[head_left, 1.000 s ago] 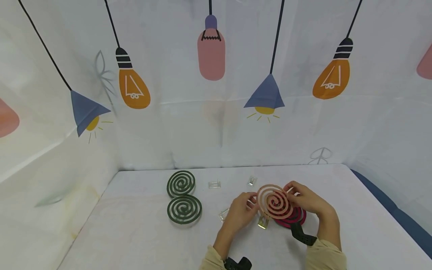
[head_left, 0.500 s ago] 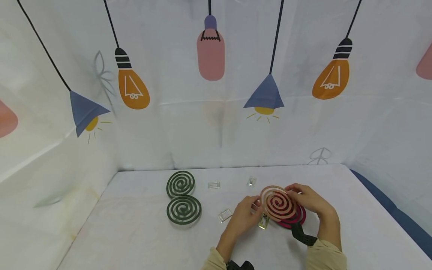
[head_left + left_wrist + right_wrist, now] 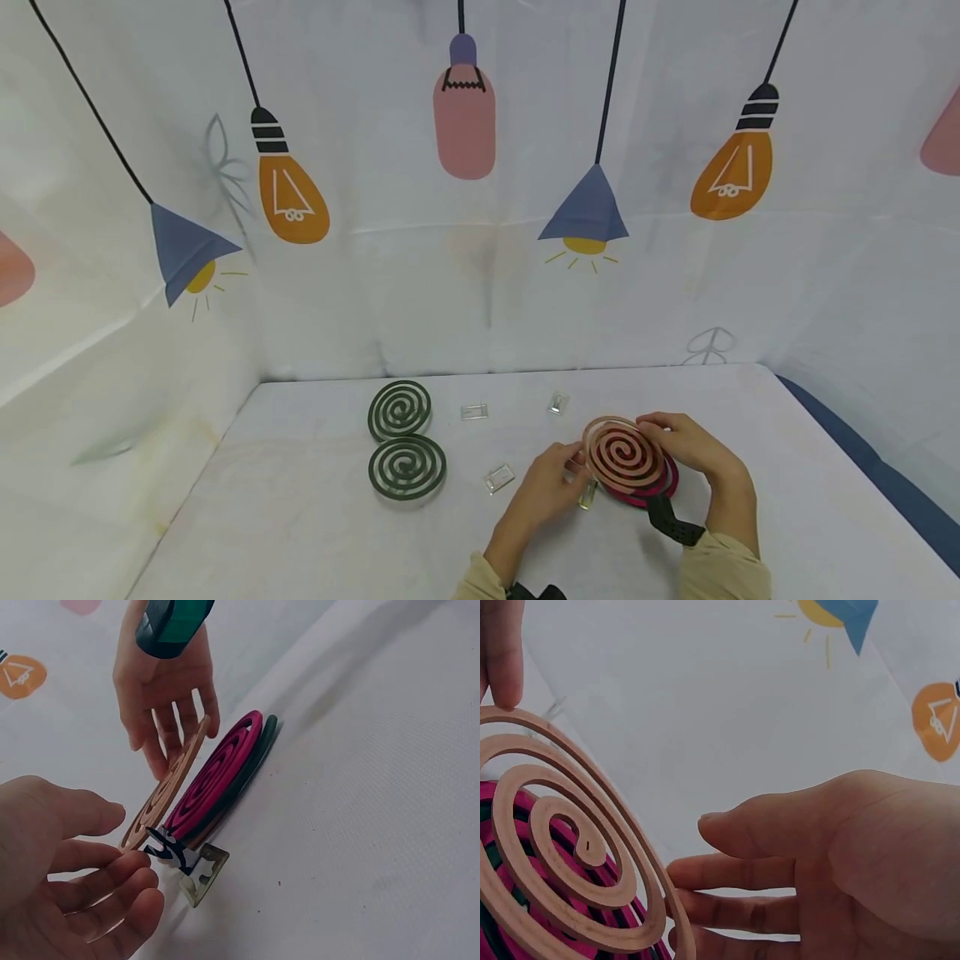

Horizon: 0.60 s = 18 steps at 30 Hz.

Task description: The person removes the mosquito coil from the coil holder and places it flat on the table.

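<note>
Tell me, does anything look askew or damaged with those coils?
The tan coil looks askew: off-centre over the pink coil and not flush with it, so perhaps not settled yet. No breakage shows.

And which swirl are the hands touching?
The tan swirl: left hand and right hand touch its rim. Below it lie the pink swirl and a green swirl; two other green swirls lie off left.

No readable text, label, brand, number or sign anywhere.
</note>
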### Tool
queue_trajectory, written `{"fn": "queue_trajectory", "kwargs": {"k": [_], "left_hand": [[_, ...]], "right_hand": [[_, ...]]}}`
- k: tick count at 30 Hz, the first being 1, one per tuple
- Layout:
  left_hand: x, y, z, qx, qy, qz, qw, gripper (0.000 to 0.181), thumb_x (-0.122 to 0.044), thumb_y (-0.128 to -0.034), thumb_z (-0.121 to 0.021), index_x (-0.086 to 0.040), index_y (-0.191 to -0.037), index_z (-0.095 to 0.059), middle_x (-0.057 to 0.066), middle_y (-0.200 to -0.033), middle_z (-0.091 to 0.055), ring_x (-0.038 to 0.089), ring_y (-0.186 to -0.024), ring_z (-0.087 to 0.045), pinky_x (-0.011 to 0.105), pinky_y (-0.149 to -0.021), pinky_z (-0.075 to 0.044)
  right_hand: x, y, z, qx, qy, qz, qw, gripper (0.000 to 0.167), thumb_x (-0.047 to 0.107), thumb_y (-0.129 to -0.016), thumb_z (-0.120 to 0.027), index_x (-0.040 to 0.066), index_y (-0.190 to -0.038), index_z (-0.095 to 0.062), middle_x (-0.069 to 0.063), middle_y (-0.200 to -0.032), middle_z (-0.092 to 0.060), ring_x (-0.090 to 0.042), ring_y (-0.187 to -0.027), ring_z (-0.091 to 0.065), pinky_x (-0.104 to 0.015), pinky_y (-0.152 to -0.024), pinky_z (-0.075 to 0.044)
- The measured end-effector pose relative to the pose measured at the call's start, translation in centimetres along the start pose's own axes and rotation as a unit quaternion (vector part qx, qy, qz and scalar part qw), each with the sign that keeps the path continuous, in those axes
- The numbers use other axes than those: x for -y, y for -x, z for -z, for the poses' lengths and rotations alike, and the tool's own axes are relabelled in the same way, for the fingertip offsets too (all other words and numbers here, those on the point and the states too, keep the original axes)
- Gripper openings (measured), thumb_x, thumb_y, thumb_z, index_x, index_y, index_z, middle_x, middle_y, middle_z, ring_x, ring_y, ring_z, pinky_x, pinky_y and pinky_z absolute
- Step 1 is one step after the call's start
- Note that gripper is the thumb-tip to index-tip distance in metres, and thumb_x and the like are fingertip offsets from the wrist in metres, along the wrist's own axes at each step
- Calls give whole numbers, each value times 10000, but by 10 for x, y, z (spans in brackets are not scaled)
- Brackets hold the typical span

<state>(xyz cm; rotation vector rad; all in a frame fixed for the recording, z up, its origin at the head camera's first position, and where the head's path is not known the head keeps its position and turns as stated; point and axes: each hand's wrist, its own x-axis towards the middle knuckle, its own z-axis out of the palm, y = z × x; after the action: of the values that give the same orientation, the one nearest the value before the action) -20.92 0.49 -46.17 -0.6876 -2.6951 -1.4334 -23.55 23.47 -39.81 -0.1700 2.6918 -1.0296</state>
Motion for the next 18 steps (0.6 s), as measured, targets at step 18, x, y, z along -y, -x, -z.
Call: {"fn": "queue_trajectory", "kwargs": {"k": [18], "left_hand": [[0,1,-3,230,-432,-89,9988,395,-180,-871,-646,-22,-1230,-598,30,-924,-610,52,-810,-552,139,-697,-439]], "right_hand": [[-2,-2,-1,137,-90,4,9999,497,320,-1003,-408,-63,-1312,-475,-280,-1284,-534,-449,-1219,-472,-591,-955,-409]]}}
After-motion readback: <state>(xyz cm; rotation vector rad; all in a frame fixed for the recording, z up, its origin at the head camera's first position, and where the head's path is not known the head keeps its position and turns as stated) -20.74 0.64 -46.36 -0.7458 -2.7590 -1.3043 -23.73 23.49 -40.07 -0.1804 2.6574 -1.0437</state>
